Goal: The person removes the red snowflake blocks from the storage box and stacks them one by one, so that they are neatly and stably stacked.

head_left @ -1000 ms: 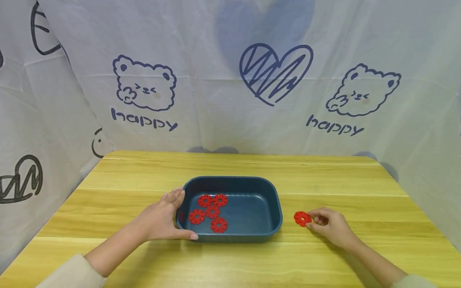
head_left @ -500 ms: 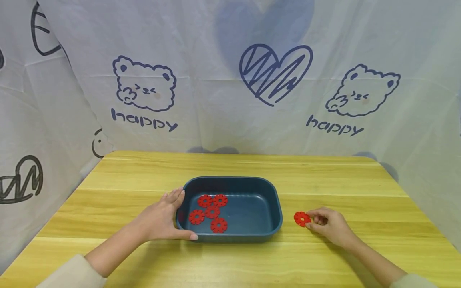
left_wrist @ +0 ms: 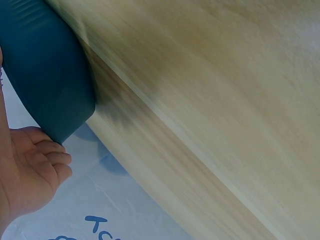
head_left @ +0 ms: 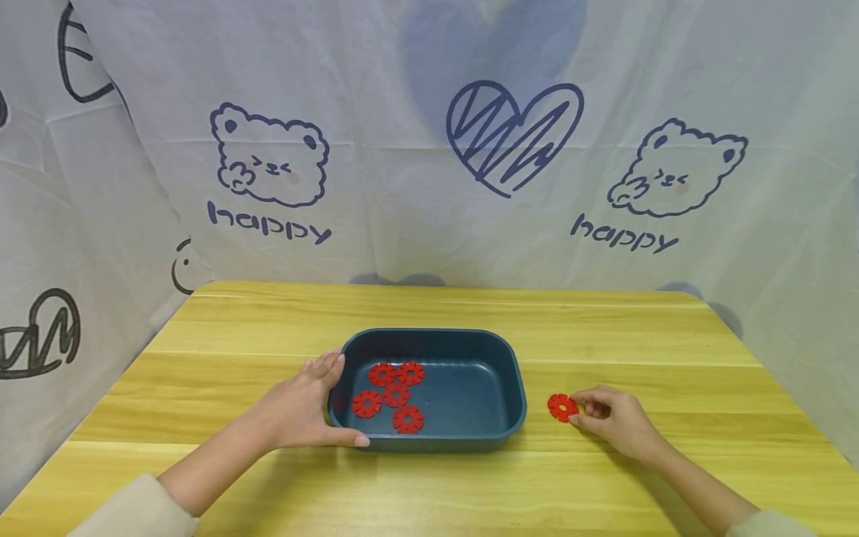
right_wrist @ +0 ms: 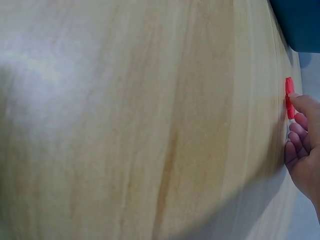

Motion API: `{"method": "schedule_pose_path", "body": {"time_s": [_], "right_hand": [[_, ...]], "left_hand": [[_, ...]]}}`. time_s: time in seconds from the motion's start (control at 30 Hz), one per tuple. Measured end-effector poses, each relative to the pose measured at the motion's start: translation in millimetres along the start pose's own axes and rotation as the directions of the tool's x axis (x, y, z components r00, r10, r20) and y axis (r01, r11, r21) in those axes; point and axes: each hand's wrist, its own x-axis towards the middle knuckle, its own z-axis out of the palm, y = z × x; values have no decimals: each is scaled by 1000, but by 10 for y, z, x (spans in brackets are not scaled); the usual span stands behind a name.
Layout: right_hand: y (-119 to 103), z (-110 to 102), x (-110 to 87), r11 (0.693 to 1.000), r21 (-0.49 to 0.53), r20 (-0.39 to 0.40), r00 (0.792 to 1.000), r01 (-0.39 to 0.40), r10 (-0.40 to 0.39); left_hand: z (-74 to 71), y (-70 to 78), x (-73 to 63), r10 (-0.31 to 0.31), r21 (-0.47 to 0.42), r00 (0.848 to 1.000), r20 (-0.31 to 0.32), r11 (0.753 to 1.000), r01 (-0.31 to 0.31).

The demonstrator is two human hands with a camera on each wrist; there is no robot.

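Note:
My right hand (head_left: 620, 424) pinches a red notched plastic disc (head_left: 562, 408) with a round centre hole between thumb and index finger, right of a dark blue rectangular tub. In the right wrist view the disc (right_wrist: 289, 98) shows nearly edge-on, held close over the wood. My left hand (head_left: 302, 406) grips the left end of the tub (head_left: 463, 441), its thumb along the front wall and its fingers at the back left rim. Curled fingers (left_wrist: 50, 155) meet the tub's edge in the left wrist view. Several matching red discs (head_left: 396, 395) lie on the left part of the tub's floor.
Everything stands on a yellow wood-grain table (head_left: 429, 492). Behind and to the left hangs a white cloth (head_left: 396, 224) printed with bears, a heart and lettering. The tub's right wall rises between the held disc and the other discs.

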Motion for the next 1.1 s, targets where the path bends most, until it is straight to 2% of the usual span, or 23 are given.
{"method": "schedule_pose_path", "body": {"time_s": [0.27, 0.43, 0.63, 0.7, 0.93, 1.1], "right_hand": [[-36, -67, 11, 1000, 13, -6, 1000, -24, 24], [-132, -164, 43, 999, 2, -95, 995, -40, 40], [-310, -201, 128, 1000, -2, -187, 982, 24, -24], [-390, -190, 164, 999, 16, -197, 980, 41, -37], [-709, -119, 289, 993, 110, -141, 990, 47, -32], [-868, -31, 369, 983, 161, -102, 992, 85, -69]], "left_hand": [[-4, 5, -1, -5, -1, 1000, 5, 1000, 5], [-6, 6, 2, -6, -2, 1000, 6, 1000, 6], [-11, 5, -2, -4, 4, 1000, 3, 1000, 4], [-16, 9, -3, -2, 7, 1000, 7, 1000, 2], [-42, 30, -9, 0, 21, 1000, 21, 1000, -1], [-65, 41, -22, 8, 34, 1000, 17, 999, -8]]}}
